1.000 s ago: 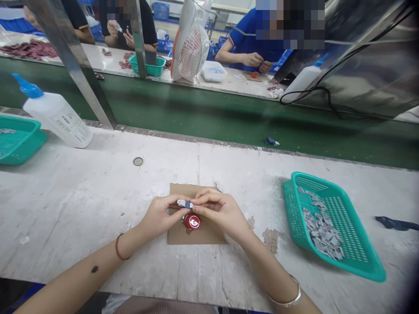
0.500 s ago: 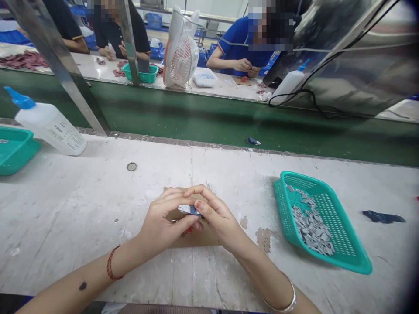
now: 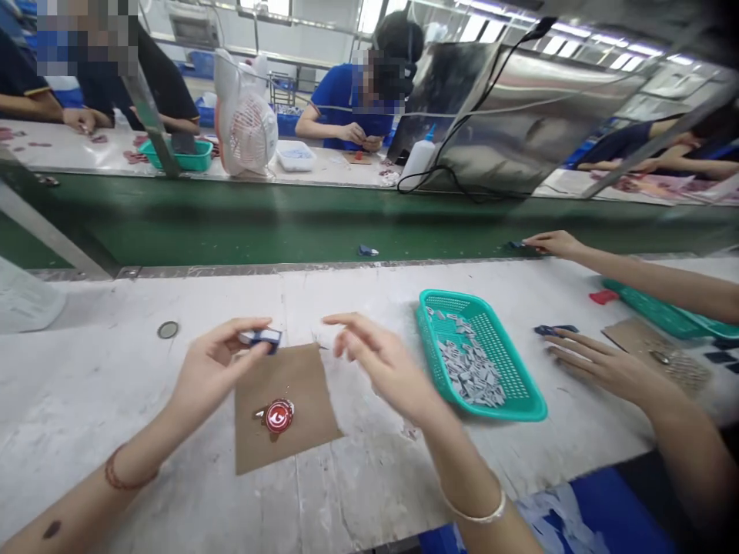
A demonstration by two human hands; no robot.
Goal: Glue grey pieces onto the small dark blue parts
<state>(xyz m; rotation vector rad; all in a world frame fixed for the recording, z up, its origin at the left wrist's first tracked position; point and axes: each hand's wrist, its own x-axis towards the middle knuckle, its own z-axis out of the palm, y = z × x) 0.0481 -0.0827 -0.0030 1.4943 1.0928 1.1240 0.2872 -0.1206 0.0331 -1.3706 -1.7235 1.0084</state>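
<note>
My left hand (image 3: 216, 362) pinches a small dark blue and white piece (image 3: 265, 339) between thumb and fingers, above the upper left edge of a brown square sheet (image 3: 312, 392). On that sheet lies a red bottle cap (image 3: 279, 416) with shiny wet liquid around it. My right hand (image 3: 381, 369), slightly blurred, hovers right of the sheet with fingers apart and nothing in them. To its right is a green basket (image 3: 523, 388) holding many small grey-white pieces (image 3: 470, 373).
A co-worker's hand (image 3: 557, 245) holds a dark blue piece over the green surface (image 3: 277, 223); the other hand (image 3: 606, 369) reaches a dark blue piece on the table. Another blue piece (image 3: 368, 251) lies on the green surface. A metal cap (image 3: 168, 330) and white bottle (image 3: 26, 296) are at left.
My hands have parted. The blue and white piece stays in my left hand, while my right hand has let go and moved right. The view has turned right, bringing a co-worker's arms in.
</note>
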